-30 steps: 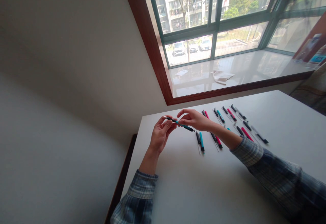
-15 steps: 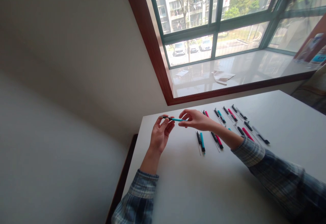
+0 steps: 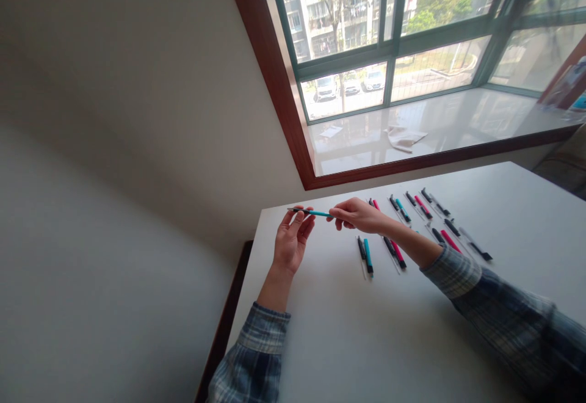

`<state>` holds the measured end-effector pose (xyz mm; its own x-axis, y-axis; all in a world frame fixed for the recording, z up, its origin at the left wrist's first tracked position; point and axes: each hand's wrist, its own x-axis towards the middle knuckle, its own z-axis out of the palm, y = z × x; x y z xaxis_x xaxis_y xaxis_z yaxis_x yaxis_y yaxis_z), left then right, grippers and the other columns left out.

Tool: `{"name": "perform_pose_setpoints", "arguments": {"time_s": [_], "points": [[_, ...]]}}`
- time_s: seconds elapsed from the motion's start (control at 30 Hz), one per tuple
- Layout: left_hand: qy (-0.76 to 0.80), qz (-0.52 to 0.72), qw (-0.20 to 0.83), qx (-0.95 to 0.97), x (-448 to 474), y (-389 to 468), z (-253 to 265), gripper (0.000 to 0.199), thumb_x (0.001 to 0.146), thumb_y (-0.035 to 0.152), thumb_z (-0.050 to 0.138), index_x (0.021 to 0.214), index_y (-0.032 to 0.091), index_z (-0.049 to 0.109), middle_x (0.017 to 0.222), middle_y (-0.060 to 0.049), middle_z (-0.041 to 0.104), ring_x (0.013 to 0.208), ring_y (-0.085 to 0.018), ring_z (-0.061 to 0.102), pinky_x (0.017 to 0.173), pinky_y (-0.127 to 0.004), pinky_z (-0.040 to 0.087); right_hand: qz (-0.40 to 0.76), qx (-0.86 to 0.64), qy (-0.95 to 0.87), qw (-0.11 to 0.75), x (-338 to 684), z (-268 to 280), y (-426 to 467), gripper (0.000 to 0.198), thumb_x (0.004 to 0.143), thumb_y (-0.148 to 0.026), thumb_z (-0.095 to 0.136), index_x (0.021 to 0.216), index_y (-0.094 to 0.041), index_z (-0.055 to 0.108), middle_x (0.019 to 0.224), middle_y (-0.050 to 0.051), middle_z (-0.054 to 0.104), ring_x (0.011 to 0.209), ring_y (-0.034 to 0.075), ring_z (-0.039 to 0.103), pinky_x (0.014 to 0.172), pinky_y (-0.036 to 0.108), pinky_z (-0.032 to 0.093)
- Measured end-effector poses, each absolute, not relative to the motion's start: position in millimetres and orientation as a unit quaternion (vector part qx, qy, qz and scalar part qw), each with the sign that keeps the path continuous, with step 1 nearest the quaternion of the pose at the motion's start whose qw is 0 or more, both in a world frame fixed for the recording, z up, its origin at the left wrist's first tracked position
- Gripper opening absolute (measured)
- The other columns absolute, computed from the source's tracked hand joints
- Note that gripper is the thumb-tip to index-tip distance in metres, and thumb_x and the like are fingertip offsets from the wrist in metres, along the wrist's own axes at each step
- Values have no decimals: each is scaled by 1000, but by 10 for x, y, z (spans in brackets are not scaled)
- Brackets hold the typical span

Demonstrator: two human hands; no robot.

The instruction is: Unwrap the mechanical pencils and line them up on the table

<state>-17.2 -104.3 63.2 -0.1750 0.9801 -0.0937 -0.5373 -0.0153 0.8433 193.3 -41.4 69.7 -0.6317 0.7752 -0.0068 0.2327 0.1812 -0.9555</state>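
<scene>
Your left hand [image 3: 290, 247] pinches the black front part of a pen [image 3: 319, 213] between thumb and fingertips, its other fingers loosely parted, while your right hand [image 3: 359, 215] is curled almost closed about the turquoise rear end. The pen lies nearly level between your hands, silver tip to the left, above the far-left part of the white table [image 3: 348, 342] and near its far edge; any print on its barrel is too small to read. Over at the right border of your view, a bottle [image 3: 580, 103] with a blue label is cut off, and its lettering cannot be made out. Your left forearm runs near the table's left edge, and the white surface spreads broadly between your two sleeves. Below and right of your right hand lie a turquoise barrel [image 3: 368, 257] and a pink barrel [image 3: 398, 254], with black pieces and thin pale rods beside them; more pen parts sit beyond your right forearm, which hides some. Past the table's far edge, the window sill [image 3: 361, 146] bears a crumpled cloth [image 3: 406, 138].
</scene>
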Motion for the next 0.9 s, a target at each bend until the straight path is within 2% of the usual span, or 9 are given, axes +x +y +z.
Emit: {"name": "perform_pose_setpoints", "arguments": {"time_s": [0.17,0.23,0.37,0.47,0.57,0.63,0.7,0.8,0.9], "points": [[393,677,561,267,-148,-1032,620,27,77,26,88,99,19,72,101,-4,79,96,-14,74,92,-26,56,516,-351,-735,266,1953,733,-441,44,90,-59,65,102,-17,70,88,8,78,70,16,65,60,26,46],[393,677,564,262,-150,-1030,612,27,77,25,88,99,19,73,102,-5,79,97,-14,74,92,-26,56,482,-366,-747,275,1963,750,-452,38,88,-55,70,98,-18,71,86,7,78,73,18,67,63,27,48],[398,671,570,258,-164,-1029,599,27,78,25,88,100,19,74,105,-4,78,95,-14,73,91,-27,56,477,-366,-759,249,1957,755,-452,40,96,-53,57,86,-18,73,83,7,78,73,18,67,64,28,47],[399,676,566,253,-168,-1026,596,26,78,24,87,99,19,74,104,-3,78,94,-13,73,90,-26,56,498,-362,-748,249,1948,734,-443,41,98,-54,53,93,-18,71,84,7,78,68,16,65,61,27,46],[396,680,565,248,-166,-1024,600,24,78,23,87,98,19,74,101,-3,78,95,-13,73,90,-25,56,512,-354,-735,269,1954,722,-440,36,92,-52,66,103,-18,67,87,7,79,72,17,67,64,28,49],[395,679,567,246,-165,-1025,605,23,78,22,87,97,19,74,100,-3,78,94,-13,74,90,-26,56,508,-355,-736,274,1960,734,-444,33,90,-49,69,100,-18,67,87,7,79,75,18,68,67,28,50],[395,677,571,243,-164,-1028,611,22,79,21,86,97,19,74,100,-4,78,94,-13,74,90,-26,57,489,-363,-746,269,1962,758,-450,32,94,-48,63,91,-17,69,85,7,78,72,17,67,65,28,48],[395,673,578,239,-165,-1028,615,21,80,20,85,98,18,74,102,-5,79,94,-14,75,89,-26,57,470,-372,-758,256,1954,791,-459,45,101,-51,49,81,-17,71,77,7,76,65,15,62,62,28,44],[396,673,577,240,-168,-1024,615,21,81,20,84,98,18,73,102,-5,79,95,-14,75,88,-25,58,477,-364,-757,257,1953,795,-463,45,101,-54,48,87,-17,71,80,7,77,66,16,62,63,28,45]]}}
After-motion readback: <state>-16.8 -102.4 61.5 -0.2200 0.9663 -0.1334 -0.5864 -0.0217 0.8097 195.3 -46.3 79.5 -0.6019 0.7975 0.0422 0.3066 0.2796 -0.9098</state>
